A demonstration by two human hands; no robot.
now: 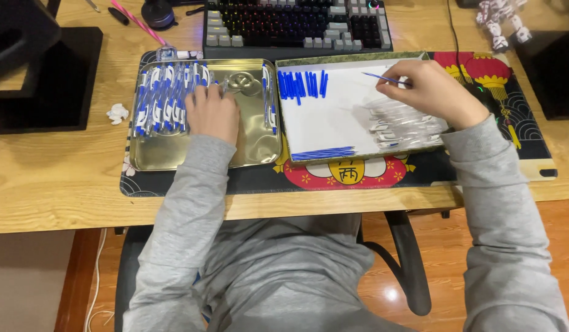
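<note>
The right hand has its fingers pinched on 1 thin blue refill, held over the white box, above the clear pen tubes. The left hand lies flat, fingers together, on the finished pens in the metal tray. Best to keep a soft pinch so the refill stays straight.
</note>
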